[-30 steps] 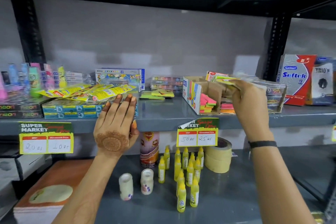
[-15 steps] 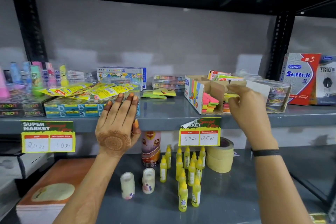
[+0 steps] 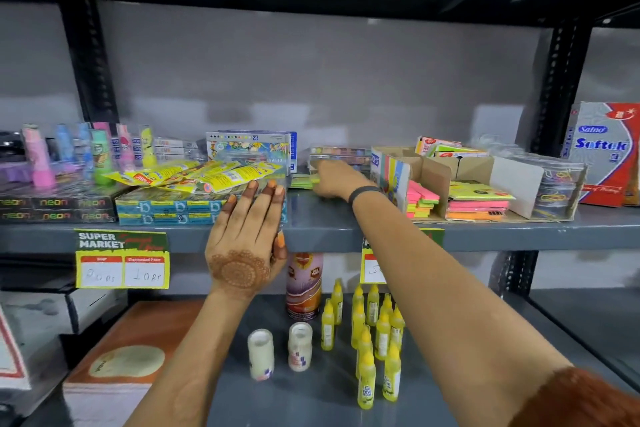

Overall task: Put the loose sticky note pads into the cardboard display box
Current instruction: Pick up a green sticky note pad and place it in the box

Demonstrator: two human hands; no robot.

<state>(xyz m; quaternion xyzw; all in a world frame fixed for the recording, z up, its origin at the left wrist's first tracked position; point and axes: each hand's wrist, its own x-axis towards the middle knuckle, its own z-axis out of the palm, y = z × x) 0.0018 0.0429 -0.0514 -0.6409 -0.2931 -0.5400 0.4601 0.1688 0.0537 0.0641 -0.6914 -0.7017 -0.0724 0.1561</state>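
The cardboard display box (image 3: 434, 168) stands on the middle shelf, right of centre, holding stacks of pink, yellow and orange sticky note pads (image 3: 476, 199). Loose green and yellow pads (image 3: 301, 181) lie flat on the shelf just left of the box. My right hand (image 3: 334, 180) reaches across onto these loose pads, fingers curled over their right end; whether it grips one cannot be seen. My left hand (image 3: 247, 236) rests flat and open against the shelf's front edge, fingertips touching the blue packs (image 3: 166, 210).
Yellow sachets (image 3: 207, 175) lie on the blue packs at the left. Colourful tubes (image 3: 93, 152) stand further left. A Softek box (image 3: 604, 152) sits at the far right. On the lower shelf stand several yellow glue bottles (image 3: 367, 333), a can (image 3: 304, 284) and two small jars (image 3: 278, 350).
My right hand left the display box, with a pad now lying in its right compartment, and moved left onto the loose pads. My left hand stayed in place.
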